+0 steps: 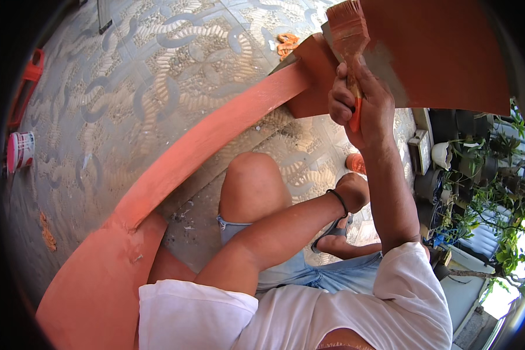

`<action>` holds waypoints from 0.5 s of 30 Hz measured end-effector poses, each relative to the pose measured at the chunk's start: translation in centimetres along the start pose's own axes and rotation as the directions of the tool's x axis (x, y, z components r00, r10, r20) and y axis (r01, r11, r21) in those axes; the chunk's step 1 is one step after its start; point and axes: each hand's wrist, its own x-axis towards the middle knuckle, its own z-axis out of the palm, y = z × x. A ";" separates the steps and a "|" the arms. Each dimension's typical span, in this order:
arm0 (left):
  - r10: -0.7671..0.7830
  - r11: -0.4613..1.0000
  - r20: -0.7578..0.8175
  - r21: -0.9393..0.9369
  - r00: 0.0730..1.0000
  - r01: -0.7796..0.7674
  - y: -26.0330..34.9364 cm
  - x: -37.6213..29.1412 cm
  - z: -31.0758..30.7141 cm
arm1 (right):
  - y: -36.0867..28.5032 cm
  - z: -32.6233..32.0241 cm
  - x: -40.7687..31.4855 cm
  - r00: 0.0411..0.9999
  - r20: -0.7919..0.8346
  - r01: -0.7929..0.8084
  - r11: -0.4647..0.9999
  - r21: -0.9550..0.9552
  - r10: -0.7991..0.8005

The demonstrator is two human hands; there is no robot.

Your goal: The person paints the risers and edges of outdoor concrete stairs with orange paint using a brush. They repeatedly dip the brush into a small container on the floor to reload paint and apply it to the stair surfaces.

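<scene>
My right hand (369, 98) grips the orange-tipped handle of a flat paintbrush (349, 30), its bristles coated in reddish paint and pointing away from me. Behind the brush is a large curved panel (442, 52), mostly red-brown with a bare grey patch; whether the bristles touch it I cannot tell. A salmon-coloured curved bar (210, 135) joins a smaller painted plate (315, 78) to a broad painted piece (100, 271) at lower left. My left hand (353, 192), below a black wristband, is bent beside an orange-red container (355, 163); its fingers are mostly hidden.
Patterned pebble flooring (192, 57) spreads around me. At far left are a red plastic object (26, 87) and a lidded bucket (21, 152). Orange cloth (287, 45) lies beyond the bar, with an orange scrap (48, 232) at left. Potted plants (472, 175) line the right.
</scene>
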 end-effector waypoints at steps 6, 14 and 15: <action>-0.091 0.980 -0.175 -0.188 0.980 0.058 -0.7 -0.2 1.8 | 2.6 -5.1 -3.9 0.993 -0.120 0.002 0.988 0.153 0.017; 0.075 0.996 -0.031 -0.048 0.997 -0.076 0.6 -2.9 0.0 | 1.3 -3.9 -6.7 0.998 0.055 -0.048 0.984 0.172 0.039; 0.095 0.995 0.064 0.010 0.993 -0.096 1.1 -2.8 -1.0 | 1.2 -4.2 -5.0 0.997 0.076 -0.043 0.974 0.223 0.026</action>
